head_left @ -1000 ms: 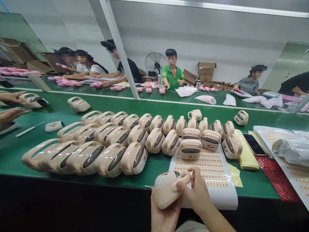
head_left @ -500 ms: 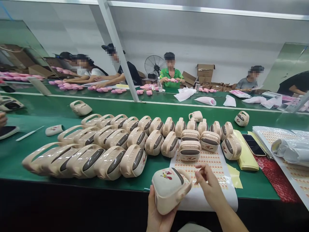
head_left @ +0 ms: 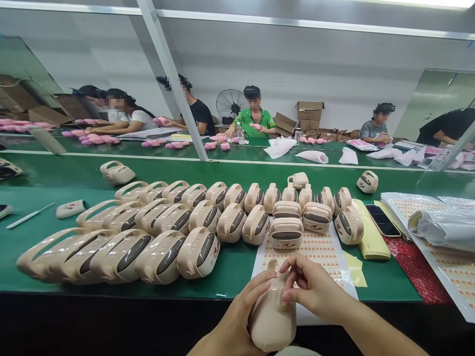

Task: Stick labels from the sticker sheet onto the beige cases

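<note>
A cream handled device (head_left: 272,321) is tilted over the bench's front edge, its plain side towards me. My left hand (head_left: 245,309) is wrapped round its left side and top. My right hand (head_left: 309,287) touches the device near its handle, thumb and fingertips drawn together; anything between them is too small to make out. Just beyond lies a white sheet (head_left: 326,257) with rows of small orange stickers. Similar cream devices stand in rows to the left, the nearest being one (head_left: 198,252) with a dark panel.
Yellow paper (head_left: 371,237), a phone (head_left: 383,221) and red bubble wrap (head_left: 411,262) lie at the right. A white pen-like tool (head_left: 29,216) is at the far left. Several people work across the bench, behind a slanted metal post (head_left: 174,79).
The device has been turned in my left hand, so its printed face no longer shows. My right hand has moved left onto it. The view has shifted slightly.
</note>
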### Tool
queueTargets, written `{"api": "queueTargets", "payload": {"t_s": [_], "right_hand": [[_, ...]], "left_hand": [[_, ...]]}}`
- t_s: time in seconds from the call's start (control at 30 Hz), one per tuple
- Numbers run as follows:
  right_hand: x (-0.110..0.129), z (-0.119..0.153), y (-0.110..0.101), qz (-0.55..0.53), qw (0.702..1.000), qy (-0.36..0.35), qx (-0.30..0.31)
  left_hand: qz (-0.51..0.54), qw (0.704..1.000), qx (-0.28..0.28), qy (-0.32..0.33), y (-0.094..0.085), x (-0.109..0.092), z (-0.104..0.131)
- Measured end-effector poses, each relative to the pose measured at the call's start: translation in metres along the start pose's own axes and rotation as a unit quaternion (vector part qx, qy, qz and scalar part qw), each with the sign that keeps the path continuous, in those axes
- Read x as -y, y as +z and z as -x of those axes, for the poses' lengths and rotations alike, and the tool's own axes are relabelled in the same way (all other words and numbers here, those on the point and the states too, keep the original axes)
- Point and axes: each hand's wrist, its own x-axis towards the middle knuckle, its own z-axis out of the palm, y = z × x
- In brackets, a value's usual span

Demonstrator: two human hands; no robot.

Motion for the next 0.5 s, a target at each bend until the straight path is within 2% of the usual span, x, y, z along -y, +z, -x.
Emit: {"api": "queueTargets", "payload": {"t_s": [0.2,0.4,0.5], "right_hand": [[-0.005,0.001,0.005,-0.052,0.998,-0.020,-0.027],[-0.011,-0.001,0.013,-0.099,0.991,-0.030,-0.082],[-0.012,0.000,0.015,-0.096,0.990,-0.040,-0.095]], "left_hand": [[0.026,0.999,-0.020,0.004,0.000,-0.001,0.000],[0.086,0.993,-0.066,-0.036,-0.002,-0.007,-0.008],[0.157,0.979,-0.097,-0.085,-0.002,-0.009,-0.010]]}}
